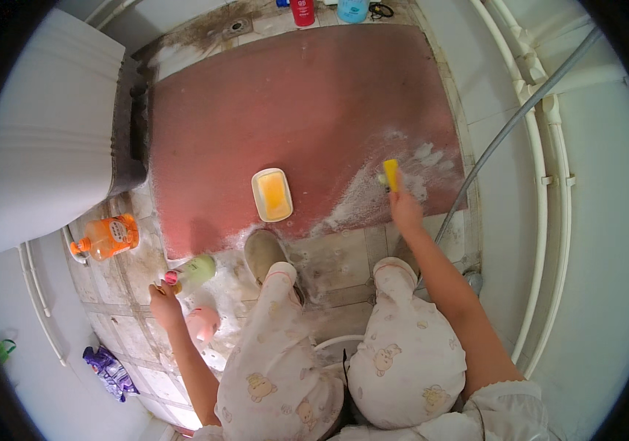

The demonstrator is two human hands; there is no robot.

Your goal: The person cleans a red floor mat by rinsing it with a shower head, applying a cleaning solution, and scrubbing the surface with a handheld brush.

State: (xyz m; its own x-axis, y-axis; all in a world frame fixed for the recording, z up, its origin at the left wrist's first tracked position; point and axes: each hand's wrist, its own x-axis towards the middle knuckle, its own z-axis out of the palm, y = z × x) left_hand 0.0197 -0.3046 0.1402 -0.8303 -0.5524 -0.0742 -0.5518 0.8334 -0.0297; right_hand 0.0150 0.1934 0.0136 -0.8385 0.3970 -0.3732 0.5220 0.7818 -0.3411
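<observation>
My right hand (406, 212) grips a small yellow scrubbing brush (391, 173) over the foamy right corner of a red mat (270, 121). White suds (355, 193) spread around the brush. At the left, my left hand (166, 308) has its fingers curled beside the pinkish-red cap of a bottle of green liquid (199, 268). Whether the fingers hold that bottle or a small yellowish thing by it is unclear. On the mat, near my shoe (263, 253), lies a pale rectangular dish (256, 205) with a yellow-orange block (273, 194) in it. My left forearm partly overlaps a pink bottle (202, 322).
An orange bottle (111, 237) stands beside a white appliance (55, 127) at the left. A grey hose (504, 132) runs down along the right wall pipes (537, 160). Red (303, 12) and blue (353, 10) bottles stand beyond the mat. A purple packet (109, 372) lies lower left.
</observation>
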